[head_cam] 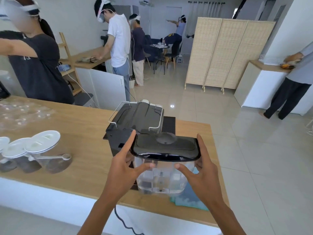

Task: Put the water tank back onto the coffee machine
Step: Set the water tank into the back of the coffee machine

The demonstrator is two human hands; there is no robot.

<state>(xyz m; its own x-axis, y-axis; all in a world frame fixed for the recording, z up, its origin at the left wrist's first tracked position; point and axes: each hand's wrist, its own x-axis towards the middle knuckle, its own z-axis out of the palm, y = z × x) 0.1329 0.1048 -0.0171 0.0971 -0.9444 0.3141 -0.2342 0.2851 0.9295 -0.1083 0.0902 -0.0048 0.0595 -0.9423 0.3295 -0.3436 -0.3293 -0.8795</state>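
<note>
A clear water tank (160, 180) with a glossy black lid (165, 148) is held just behind the black coffee machine (135, 121), whose rear faces me. My left hand (123, 165) grips the tank's left side, thumb across its front and index finger up along the lid's left edge. On the right side my right hand (203, 168) holds it the same way. The tank's base hovers close to the wooden counter (81, 150), and I cannot tell whether it touches the machine.
Three lidded jars (33, 155) of dark grounds with a scoop stand at left. A blue cloth (191, 197) lies under the tank near the counter's front edge. A black power cord (122, 221) hangs off the front. Clear plastic trays (20, 112) sit far left; several people work beyond.
</note>
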